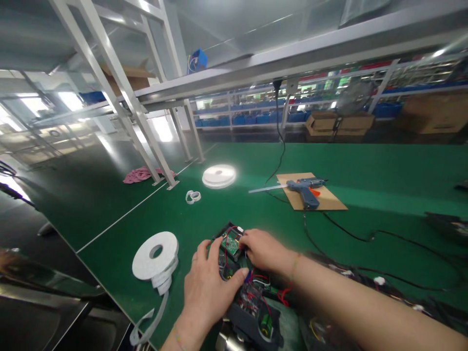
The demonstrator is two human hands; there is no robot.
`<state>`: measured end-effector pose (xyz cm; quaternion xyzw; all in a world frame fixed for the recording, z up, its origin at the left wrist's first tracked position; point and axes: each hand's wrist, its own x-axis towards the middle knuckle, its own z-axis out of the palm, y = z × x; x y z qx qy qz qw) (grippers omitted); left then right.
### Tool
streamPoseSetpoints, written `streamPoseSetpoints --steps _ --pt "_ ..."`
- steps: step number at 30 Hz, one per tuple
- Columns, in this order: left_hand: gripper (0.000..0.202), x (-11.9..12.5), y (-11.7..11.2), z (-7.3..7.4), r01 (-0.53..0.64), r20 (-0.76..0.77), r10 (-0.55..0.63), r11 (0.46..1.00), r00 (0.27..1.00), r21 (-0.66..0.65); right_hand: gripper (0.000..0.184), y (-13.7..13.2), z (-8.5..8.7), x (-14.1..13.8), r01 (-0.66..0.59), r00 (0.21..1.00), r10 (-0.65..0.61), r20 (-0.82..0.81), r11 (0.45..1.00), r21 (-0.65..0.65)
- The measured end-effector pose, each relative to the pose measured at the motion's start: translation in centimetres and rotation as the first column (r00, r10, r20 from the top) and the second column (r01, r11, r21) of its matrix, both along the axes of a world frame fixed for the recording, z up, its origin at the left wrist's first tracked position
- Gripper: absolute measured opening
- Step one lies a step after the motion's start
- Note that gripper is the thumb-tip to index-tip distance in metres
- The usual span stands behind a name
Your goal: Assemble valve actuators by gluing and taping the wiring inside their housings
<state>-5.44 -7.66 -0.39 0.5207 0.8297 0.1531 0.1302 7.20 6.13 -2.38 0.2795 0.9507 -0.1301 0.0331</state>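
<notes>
The work in hand centres on an open black plastic housing [252, 319], which sits at the near edge of the view, on or just above a green work surface [252, 207]; its underside is hidden. The step appears to be the seating or adjusting of a green rectangular circuit board [231, 245] at the housing's far end. The next move is judged to call for a steady hold on the housing, with the thin red wires [225, 246] kept clear of its rim.

The housing lies tilted, its interior exposed. Loose red and dark wires cross the middle, a small white plastic connector [240, 229] shows by the far corner, and a green cylindrical component [266, 325] sits at the near end. Motion blur obscures finer detail.

The left hand [212, 285] is spread, fingers along the housing's left side and thumb apart over the interior. The right hand [263, 249] is curled at the board's right edge; whether it pinches anything cannot be told.

Outward, a white flat tape roll [144, 263] with a loose tail lies left of the left hand. Beyond, a blue-grey glue gun [309, 197] with an orange trigger rests on a brown flat panel [332, 202].
</notes>
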Motion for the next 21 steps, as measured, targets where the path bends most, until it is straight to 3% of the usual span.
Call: streamPoseSetpoints --steps 3,12,21 --pt "0.07 -0.4 0.5 0.3 0.025 -0.009 -0.025 0.999 1.0 -0.027 0.011 -0.1 0.2 0.1 -0.006 1.0 0.006 0.009 1.0 0.011" --pt "0.08 -4.5 0.2 1.8 0.284 0.01 -0.285 0.954 0.959 -0.095 0.011 -0.4 -0.4 0.3 -0.038 0.999 0.039 -0.004 0.999 0.036" --pt "0.096 -3.0 1.1 3.1 0.366 -0.138 -0.406 0.897 0.903 -0.248 0.022 -0.5 -1.0 0.6 -0.034 0.994 0.038 -0.102 0.999 0.034"
